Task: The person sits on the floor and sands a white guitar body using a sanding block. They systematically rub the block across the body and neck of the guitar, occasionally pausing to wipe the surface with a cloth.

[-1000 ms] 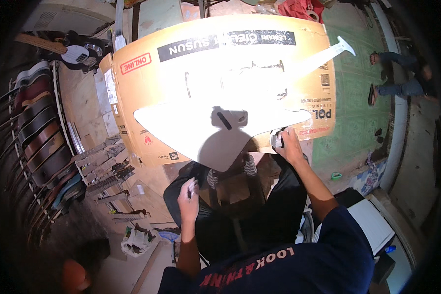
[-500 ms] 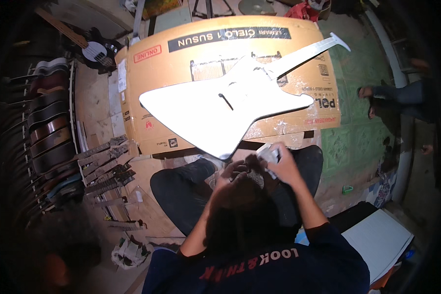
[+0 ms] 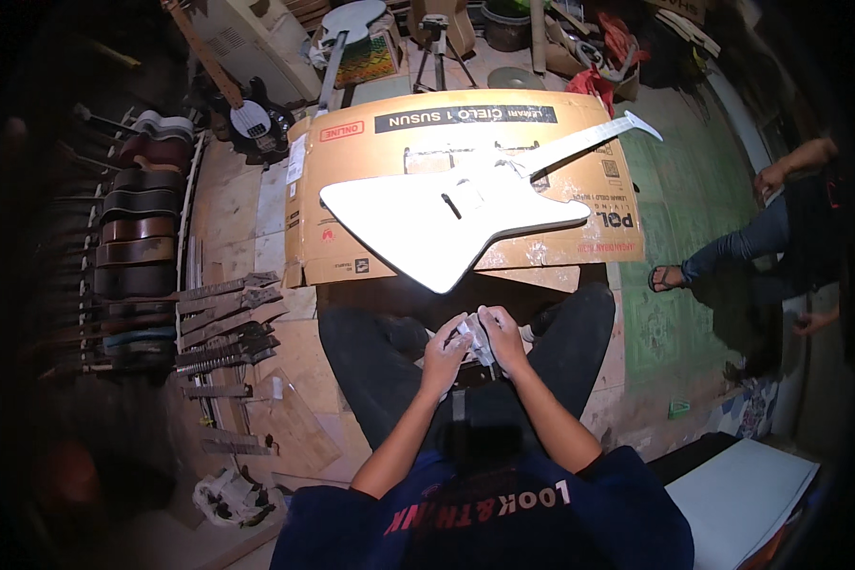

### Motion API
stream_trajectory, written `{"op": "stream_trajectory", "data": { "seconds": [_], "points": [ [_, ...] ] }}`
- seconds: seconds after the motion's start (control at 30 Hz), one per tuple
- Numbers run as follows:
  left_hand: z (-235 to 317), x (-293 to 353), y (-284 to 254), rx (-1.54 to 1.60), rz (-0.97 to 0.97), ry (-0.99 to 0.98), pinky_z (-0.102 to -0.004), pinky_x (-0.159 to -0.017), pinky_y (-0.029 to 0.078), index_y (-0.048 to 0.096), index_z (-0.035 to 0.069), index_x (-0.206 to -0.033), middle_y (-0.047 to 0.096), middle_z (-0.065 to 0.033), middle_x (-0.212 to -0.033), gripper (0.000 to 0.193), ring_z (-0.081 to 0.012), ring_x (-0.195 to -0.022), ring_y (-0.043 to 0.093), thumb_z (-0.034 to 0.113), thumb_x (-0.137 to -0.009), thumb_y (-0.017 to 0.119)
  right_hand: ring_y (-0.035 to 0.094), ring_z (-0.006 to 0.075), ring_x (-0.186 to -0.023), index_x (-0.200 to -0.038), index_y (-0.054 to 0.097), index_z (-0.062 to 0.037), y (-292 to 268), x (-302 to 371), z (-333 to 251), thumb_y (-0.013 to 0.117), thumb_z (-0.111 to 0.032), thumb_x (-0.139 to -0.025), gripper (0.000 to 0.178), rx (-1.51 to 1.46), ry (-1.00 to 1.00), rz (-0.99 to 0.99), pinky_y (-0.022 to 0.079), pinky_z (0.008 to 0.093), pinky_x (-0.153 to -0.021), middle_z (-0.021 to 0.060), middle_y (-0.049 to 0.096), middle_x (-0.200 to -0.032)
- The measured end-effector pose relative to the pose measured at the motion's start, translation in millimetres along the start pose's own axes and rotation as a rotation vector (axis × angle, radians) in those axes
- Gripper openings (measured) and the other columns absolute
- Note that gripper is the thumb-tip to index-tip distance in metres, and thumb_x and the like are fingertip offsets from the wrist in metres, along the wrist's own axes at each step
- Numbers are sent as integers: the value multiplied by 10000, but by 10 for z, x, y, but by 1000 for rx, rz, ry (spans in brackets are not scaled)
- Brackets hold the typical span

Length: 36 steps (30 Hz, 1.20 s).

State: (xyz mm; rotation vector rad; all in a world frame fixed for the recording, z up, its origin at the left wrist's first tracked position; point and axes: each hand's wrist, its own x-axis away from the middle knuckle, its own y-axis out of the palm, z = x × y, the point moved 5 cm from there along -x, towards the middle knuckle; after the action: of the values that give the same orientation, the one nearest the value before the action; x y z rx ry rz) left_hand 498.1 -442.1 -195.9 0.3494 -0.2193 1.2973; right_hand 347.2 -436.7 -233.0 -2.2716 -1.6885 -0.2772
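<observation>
My left hand [image 3: 446, 352] and my right hand [image 3: 503, 341] are close together above my lap, fingers curled. Between them they hold a small crumpled, pale grey-white sheet [image 3: 480, 342]; whether it is paper, sandpaper or cloth I cannot tell. Just beyond my hands, a white, angular electric guitar [image 3: 418, 228] without strings lies flat on a printed cardboard sheet [image 3: 332, 152]. Its neck points to the far right and its lower point comes near the cardboard's front edge. Neither hand touches the guitar.
Guitar bodies [image 3: 138, 228] stand in a rack at left, beside a stack of necks [image 3: 228, 323]. A dark guitar [image 3: 256, 123] leans at far left. A tripod [image 3: 435, 52] stands behind the cardboard. Another person's sandalled foot [image 3: 670, 276] rests on the green floor at right.
My right hand has come down and in toward my left, and both now hold the pale sheet. The view has tilted up, showing more of the far side. The other person's leg has stepped forward.
</observation>
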Motion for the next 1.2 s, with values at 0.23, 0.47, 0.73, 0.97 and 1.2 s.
{"op": "stream_trajectory", "data": {
  "seconds": [0.23, 0.47, 0.73, 0.97, 1.2],
  "points": [
    [-281, -107, -155, 54, 57, -33, -269, -898, 520, 618, 20, -1309, 654, -66, -1197, 339, -127, -1047, 626, 122, -987, 638, 586, 178, -1045, -1111, 609, -23, 93, 116, -31, 730, -285, -945, 333, 163, -284, -77, 465, 346, -955, 84, 618, -1047],
    [-337, -150, -204, 172, -18, -260, -284, -861, 528, 600, 32, -1272, 681, -78, -1097, 358, -144, -976, 650, 201, -964, 670, 623, 154, -1022, -1266, 487, -41, 77, 138, 40, 830, -158, -847, 554, -58, 3, -410, 539, 310, -852, 87, 612, -1126],
    [-161, -481, -390, -682, 100, 14, -422, -989, 475, 575, 20, -1333, 616, -212, -1263, 617, -302, -1171, 592, 448, -914, 724, 619, 156, -965, -1203, 546, -32, 0, 22, 289, 780, -158, -882, 417, 66, 4, -173, 529, 311, -844, 85, 627, -1070],
    [148, -1198, -1063, -1332, 441, 103, -628, -1178, 195, 451, 135, -1524, 277, -324, -1584, 852, -518, -1473, 223, 720, -909, 527, 618, 157, -909, -1209, 535, -37, -92, -69, 341, 817, -205, -853, 484, 52, 45, -10, 530, 318, -809, 84, 638, -1023],
    [296, -1770, -1528, -1377, 501, -64, -622, -1204, 118, 334, 228, -1595, 222, -347, -1605, 915, -532, -1496, 165, 793, -888, 467, 613, 164, -984, -1226, 528, -30, -99, -23, 259, 806, -158, -862, 476, 20, 89, -28, 513, 317, -877, 82, 628, -1080]
  ]
}}
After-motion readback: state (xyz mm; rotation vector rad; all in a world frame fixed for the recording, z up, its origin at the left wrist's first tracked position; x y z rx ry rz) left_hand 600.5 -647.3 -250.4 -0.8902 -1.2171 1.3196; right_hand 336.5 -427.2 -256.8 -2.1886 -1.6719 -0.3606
